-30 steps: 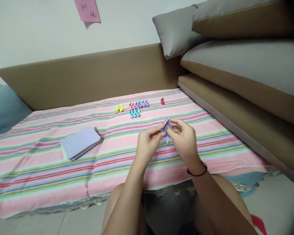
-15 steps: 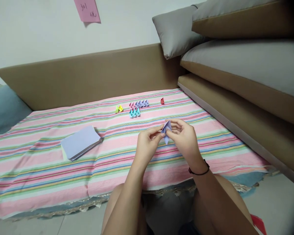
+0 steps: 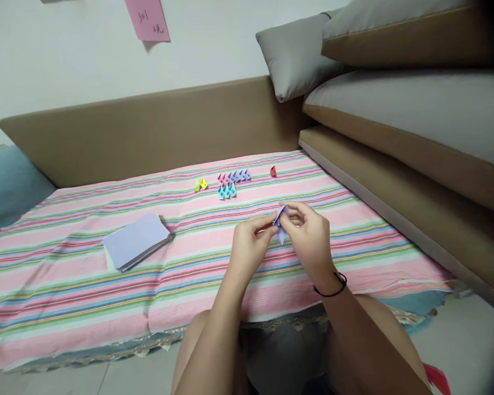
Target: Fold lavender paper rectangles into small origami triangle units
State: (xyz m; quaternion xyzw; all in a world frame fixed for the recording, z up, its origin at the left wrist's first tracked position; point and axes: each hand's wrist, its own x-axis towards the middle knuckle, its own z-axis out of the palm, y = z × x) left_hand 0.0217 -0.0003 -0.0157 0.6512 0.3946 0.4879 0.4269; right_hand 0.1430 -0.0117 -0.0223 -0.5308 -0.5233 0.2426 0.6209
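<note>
A folded piece of purple paper point(image 3: 281, 239) is held between both hands above the striped cloth. My left hand point(image 3: 250, 236) pinches its left edge with thumb and forefinger. On the other side, my right hand point(image 3: 312, 233) grips it, the thumb pressed onto the folds and the fingers behind. The paper has a pointed lower tip; part of it is hidden by the fingers. Beyond the hands stand small folded paper pieces: a pink and purple row point(image 3: 234, 176), a turquoise row point(image 3: 227, 191), a yellow and green pair point(image 3: 201, 185) and one red piece point(image 3: 273, 171).
A stack of purple paper sheets point(image 3: 135, 241) lies to the left on the striped cloth point(image 3: 181, 296). Large cushions point(image 3: 403, 120) are piled along the right, and a brown backrest point(image 3: 160, 131) runs behind. A pink note point(image 3: 148, 19) is stuck on the wall.
My right thumb has shifted up on the purple paper and presses over its folds. Both hands stay on the paper. The view has tilted slightly.
</note>
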